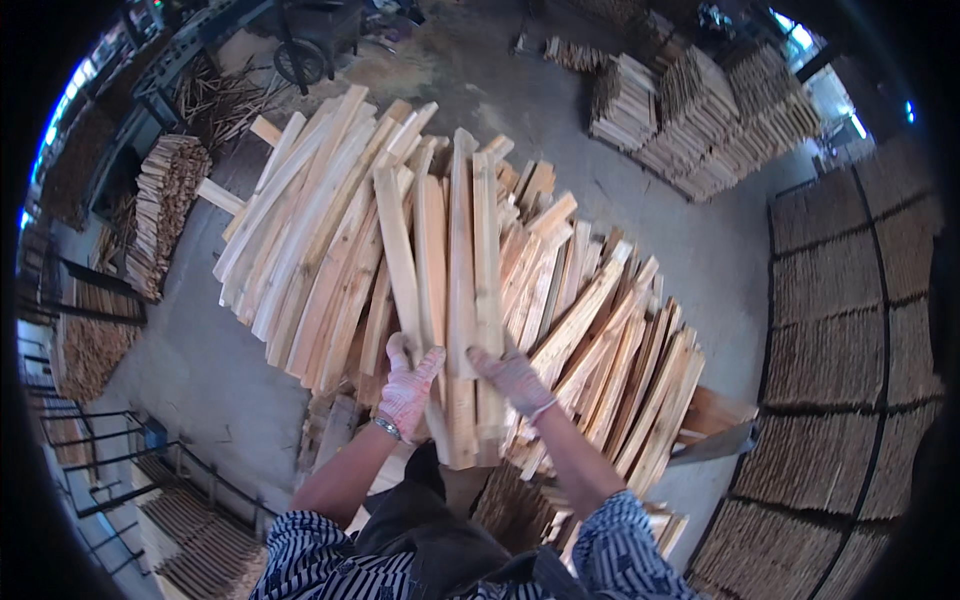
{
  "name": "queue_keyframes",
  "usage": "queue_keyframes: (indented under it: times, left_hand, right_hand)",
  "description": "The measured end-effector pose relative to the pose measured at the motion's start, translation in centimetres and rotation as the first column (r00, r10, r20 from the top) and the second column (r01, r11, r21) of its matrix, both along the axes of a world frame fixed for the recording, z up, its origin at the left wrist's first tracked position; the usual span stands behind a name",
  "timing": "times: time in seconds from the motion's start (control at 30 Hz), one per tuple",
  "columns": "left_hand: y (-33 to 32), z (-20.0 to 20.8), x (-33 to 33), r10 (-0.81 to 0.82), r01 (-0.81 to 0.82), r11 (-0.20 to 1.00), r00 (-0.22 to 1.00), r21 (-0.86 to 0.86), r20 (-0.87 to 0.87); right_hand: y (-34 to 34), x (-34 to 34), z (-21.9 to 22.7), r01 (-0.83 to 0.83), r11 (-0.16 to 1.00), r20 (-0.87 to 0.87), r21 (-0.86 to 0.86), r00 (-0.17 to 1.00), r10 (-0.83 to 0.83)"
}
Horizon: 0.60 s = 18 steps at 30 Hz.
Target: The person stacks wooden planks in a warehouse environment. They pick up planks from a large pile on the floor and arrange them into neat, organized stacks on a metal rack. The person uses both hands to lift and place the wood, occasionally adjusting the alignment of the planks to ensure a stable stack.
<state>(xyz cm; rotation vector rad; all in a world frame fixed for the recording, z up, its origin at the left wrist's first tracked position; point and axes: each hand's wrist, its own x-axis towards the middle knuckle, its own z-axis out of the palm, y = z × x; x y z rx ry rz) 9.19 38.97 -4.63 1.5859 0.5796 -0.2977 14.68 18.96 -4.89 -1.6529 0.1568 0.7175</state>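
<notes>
I record a concrete floor [640,150] running through the middle of a wood yard, with stacked bundles of sawn strips [700,115] standing on it at the upper right and a dark wall of packed stick ends [850,330] closing off the right side. At the left I see further stacks of short sticks [165,215] and metal racks [110,440] beside them. A wheeled cart [305,45] stands at the top of the view, well apart from the work.

The centre is taken up by a large heap of pale wooden slats [330,230], fanned out and overlapping, leaning in several directions (the lower ends are hidden behind the arms).

Out of that heap I note a small bunch of upright slats [462,300] standing roughly vertical, directly in front of the person. Both forearms come up from the lower edge in striped sleeves [320,565].

The left hand [408,385], gloved, has its fingers curled around the left edge of the bunch near its lower part. The right hand [515,378], also gloved, has its fingers clamped on the right edge at about the same height. A bracelet [387,428] sits on the left wrist.
</notes>
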Motion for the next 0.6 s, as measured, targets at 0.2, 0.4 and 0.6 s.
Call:
queue_keyframes:
  times: [0.2, 0.4, 0.6]
  left_hand:
    - [-0.1, -3.0, 2.3, 0.241, -0.241, 0.947, 0.97, -0.212, -0.029]
    - [-1.0, -1.2, 4.0, 0.185, -0.209, 0.814, 0.978, -0.543, -0.099]
    - [-1.8, 4.7, -1.7, 0.078, -0.135, 0.945, 0.977, -0.296, -0.198]
  right_hand:
    - [-0.7, -0.1, 1.9, 0.045, 0.971, -0.152, 0.236, 0.988, -0.008]
    - [-2.1, 0.1, 0.6, -0.502, 0.826, 0.115, -0.257, 0.833, 0.542]
    - [-7.0, -6.3, 3.9, 0.011, 0.96, -0.341, 0.28, 0.936, 0.089]
